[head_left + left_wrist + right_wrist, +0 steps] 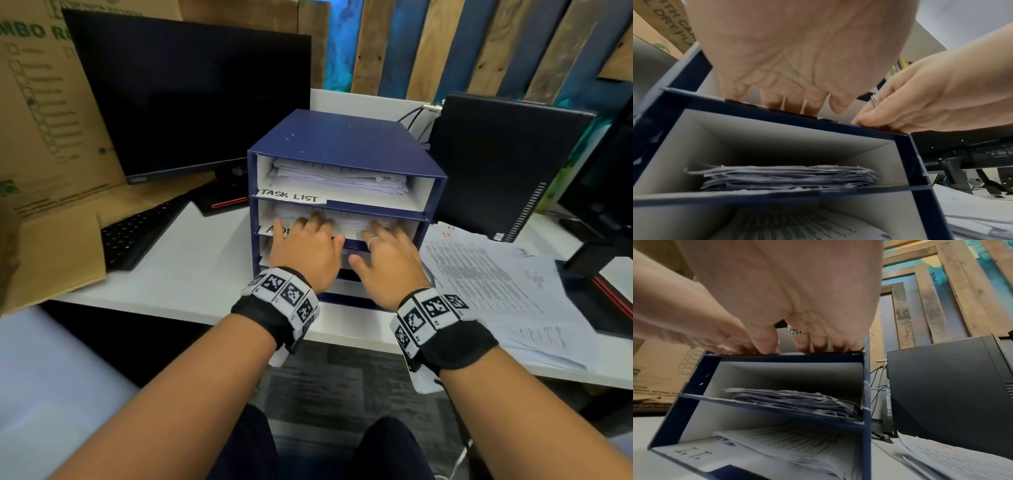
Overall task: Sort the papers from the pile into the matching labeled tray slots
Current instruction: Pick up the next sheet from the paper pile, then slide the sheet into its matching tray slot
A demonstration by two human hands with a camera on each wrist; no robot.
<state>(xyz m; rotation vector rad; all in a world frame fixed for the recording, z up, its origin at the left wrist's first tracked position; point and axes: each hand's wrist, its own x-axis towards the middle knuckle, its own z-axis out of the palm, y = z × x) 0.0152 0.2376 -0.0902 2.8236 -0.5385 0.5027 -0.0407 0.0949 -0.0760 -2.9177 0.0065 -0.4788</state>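
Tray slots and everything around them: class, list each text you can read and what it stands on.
"TASK LIST": label on the top slot of the tray unit.
"I.T.": label on the bottom slot.
"A…": second slot's label, rest hidden by the left hand.
Cardboard box and paper pile: print too blurred.

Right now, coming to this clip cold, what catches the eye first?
Both hands, left and right, reach side by side into the second slot of the blue tray at the middle of the desk, fingers flat on the papers there. Above them, the top slot bears a handwritten TASK LIST label. The loose pile sprawls on the desk to the tray's right.
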